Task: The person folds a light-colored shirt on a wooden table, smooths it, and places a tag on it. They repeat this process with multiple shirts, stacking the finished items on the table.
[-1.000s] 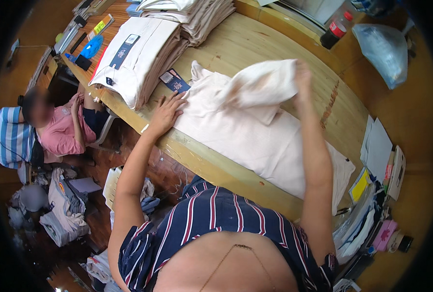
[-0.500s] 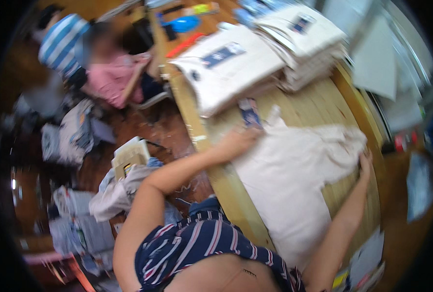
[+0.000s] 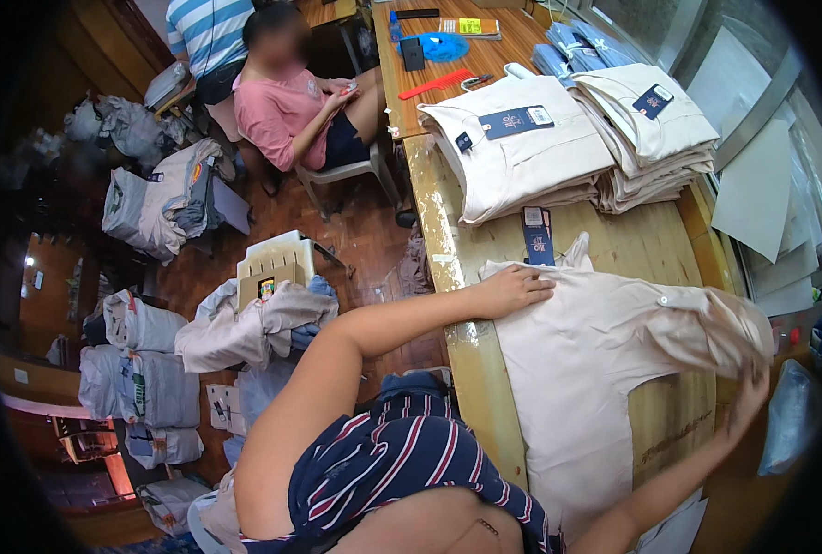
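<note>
A cream shirt (image 3: pixel 572 355) lies spread on the wooden table (image 3: pixel 466 369), its body running toward me. My left hand (image 3: pixel 519 291) presses on its upper left part near the collar, fingers stretched out flat. Just beyond that hand, a dark blue hang tag (image 3: pixel 537 238) rests at the collar. Off to the right, my right hand (image 3: pixel 750 399) grips the end of the sleeve (image 3: pixel 720 328), which is raised and blurred by motion. A small button shows on that sleeve. The right fingertips are partly hidden by the fabric.
Two stacks of folded cream garments (image 3: pixel 531 143) with tags stand at the table's far side. Behind them are a red comb (image 3: pixel 437 85) and folded blue garments (image 3: pixel 582 51). Another person (image 3: pixel 282 115) sits at the left. Bundled clothes (image 3: pixel 157 374) are stacked on the floor.
My right hand has moved outward to the right, drawing the sleeve out past the table edge. My left hand stays by the collar. The whole view has shifted.
</note>
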Action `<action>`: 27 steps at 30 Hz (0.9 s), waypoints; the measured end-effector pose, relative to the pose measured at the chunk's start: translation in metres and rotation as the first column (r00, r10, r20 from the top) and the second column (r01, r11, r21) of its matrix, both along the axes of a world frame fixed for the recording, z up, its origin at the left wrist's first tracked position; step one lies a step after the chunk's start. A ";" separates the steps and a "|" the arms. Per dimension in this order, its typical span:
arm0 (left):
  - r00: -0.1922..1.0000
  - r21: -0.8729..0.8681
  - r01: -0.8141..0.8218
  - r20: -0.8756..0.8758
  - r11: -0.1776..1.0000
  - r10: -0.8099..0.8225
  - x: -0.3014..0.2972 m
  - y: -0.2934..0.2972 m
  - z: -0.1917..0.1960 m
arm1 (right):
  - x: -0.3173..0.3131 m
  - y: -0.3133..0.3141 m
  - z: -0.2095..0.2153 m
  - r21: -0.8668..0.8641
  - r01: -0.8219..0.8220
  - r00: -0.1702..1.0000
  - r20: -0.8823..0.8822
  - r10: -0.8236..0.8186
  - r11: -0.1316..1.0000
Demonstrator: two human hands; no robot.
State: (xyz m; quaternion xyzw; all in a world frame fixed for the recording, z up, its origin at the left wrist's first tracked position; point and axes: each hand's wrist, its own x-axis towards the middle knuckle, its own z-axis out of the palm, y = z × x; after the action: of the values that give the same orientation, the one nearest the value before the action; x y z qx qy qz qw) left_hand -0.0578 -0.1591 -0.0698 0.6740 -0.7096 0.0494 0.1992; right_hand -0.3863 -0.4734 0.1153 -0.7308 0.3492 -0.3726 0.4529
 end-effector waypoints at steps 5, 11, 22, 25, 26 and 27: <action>0.999 0.014 -0.019 -0.042 1.000 0.019 -0.005 0.002 0.006 | -0.124 0.136 -0.005 -0.039 -0.061 0.976 0.206 0.068 0.997; 0.977 -0.111 0.022 -0.211 0.994 -0.045 -0.004 0.004 -0.002 | -0.232 0.196 -0.143 0.159 0.019 0.847 -0.528 0.069 0.987; 1.000 -0.005 0.004 -0.001 1.000 -0.004 0.003 -0.022 0.028 | -0.141 0.267 -0.144 0.257 0.405 0.914 -0.079 -0.399 0.877; 0.981 -0.069 -0.008 0.194 0.998 0.021 0.003 -0.021 0.033 | -0.148 0.275 -0.103 0.257 0.400 0.879 0.163 -0.448 0.880; 0.979 -0.066 0.012 0.202 0.998 0.002 0.002 -0.023 0.031 | -0.157 0.279 -0.102 0.332 0.356 0.857 0.257 -0.447 0.874; 0.977 -0.062 0.022 0.211 0.998 -0.009 0.002 -0.025 0.029 | -0.164 0.281 -0.103 0.397 0.294 0.826 0.352 -0.440 0.869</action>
State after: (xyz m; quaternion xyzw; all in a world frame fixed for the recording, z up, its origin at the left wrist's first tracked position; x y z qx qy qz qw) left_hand -0.0558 -0.1838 -0.0408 0.6528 -0.7300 0.1414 0.1446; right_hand -0.5501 -0.1921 0.0126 -0.4625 0.4325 -0.5430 0.5515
